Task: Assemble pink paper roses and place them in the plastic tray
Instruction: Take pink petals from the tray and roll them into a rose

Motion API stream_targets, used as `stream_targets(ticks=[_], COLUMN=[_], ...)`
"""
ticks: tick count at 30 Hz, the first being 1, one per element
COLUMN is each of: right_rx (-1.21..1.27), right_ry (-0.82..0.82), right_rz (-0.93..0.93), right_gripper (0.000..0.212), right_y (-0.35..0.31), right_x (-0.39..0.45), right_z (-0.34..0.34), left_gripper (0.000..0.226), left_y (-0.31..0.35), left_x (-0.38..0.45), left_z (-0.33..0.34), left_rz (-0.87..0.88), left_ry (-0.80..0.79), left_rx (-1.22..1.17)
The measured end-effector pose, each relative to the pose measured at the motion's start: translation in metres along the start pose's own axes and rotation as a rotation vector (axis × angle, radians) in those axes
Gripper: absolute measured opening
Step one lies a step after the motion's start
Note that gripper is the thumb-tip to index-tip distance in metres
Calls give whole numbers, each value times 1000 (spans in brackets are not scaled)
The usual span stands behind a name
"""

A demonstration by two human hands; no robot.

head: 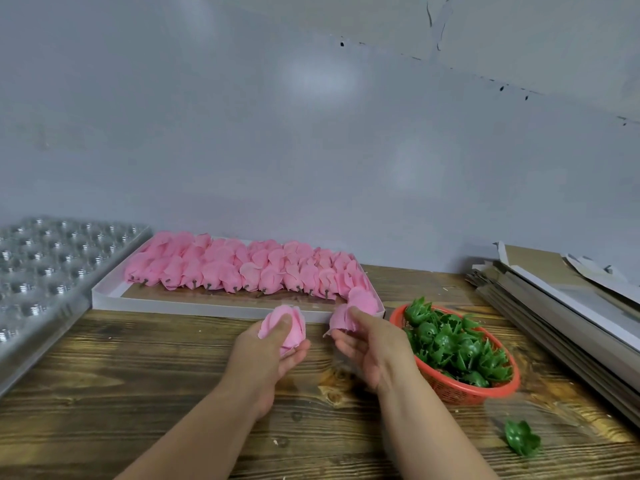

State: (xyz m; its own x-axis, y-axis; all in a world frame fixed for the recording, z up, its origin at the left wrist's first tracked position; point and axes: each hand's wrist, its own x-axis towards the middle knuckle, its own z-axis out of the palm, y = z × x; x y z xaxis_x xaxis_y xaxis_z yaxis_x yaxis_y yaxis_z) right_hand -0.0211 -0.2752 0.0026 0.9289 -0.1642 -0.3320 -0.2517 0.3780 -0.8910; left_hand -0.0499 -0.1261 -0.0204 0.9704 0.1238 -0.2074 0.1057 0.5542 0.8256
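Holding pink rose point(282, 329) in curled left hand point(273, 351), thumb on top, fingers cupped beneath, above worktop point(138, 368). Right hand point(367, 344) pinching second pink bloom point(341, 318) at near right corner of white box point(207, 308). Box holds rows of pink petals point(242, 268). Red basket point(464, 389) of green calyxes point(453, 348) just right of right hand. Plastic tray point(45, 271) at far left. One loose calyx point(521, 438) on worktop, front right.

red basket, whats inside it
The red basket holds a heap of green plastic leaf cups, piled above the rim. Whatever lies beneath the top layer, and the basket's bottom, is covered. One more green cup lies outside on the table.
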Motion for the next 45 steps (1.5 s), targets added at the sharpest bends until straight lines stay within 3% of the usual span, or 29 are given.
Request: stream_targets(ticks=[6,15,17,20,21,23,26,28,33,37,41,43,45], right_rx=[-177,-263,-311,-377,-390,-410,-421,-412,-405,-412,-414,-404,-393], right_ry=[44,59,77,102,107,109,98,89,75,75,76,75,73], right_rz=[-260,-399,-440,-494,-502,-507,-514,-514,-518,-515,-516,-507,-498], right_gripper=[12,10,10,10,10,9,8,8,7,8,8,8,9], right_y=[23,37,40,43,43,44,44,43,43,43,43,43,42], right_x=[-6,-6,-4,-1,0,3,6,8,9,10,11,12,14], right_z=[-12,-13,-13,-11,-10,-10,-10,-11,-12,-12,-12,-12,-12], left_gripper=[13,45,47,36,39,39,31,35,46,47,49,53,49], left_y=[14,47,68,106,118,138,152,154,153,152,150,149,148], left_x=[0,12,26,51,59,74,88,95,95,93,92,92,83], left_z=[-4,-17,-31,-60,-72,-98,-124,-126,-107,-102,-97,-99,-92], left_rz=[-75,-64,67,408,433,375,100,-19,-166,-211,-231,-156,35], left_ry=[-57,22,104,306,353,401,426,430,532,522,425,458,520], left_rx=[-118,82,336,1031,1163,1434,1870,2016,2016,1987,2164,2149,2112])
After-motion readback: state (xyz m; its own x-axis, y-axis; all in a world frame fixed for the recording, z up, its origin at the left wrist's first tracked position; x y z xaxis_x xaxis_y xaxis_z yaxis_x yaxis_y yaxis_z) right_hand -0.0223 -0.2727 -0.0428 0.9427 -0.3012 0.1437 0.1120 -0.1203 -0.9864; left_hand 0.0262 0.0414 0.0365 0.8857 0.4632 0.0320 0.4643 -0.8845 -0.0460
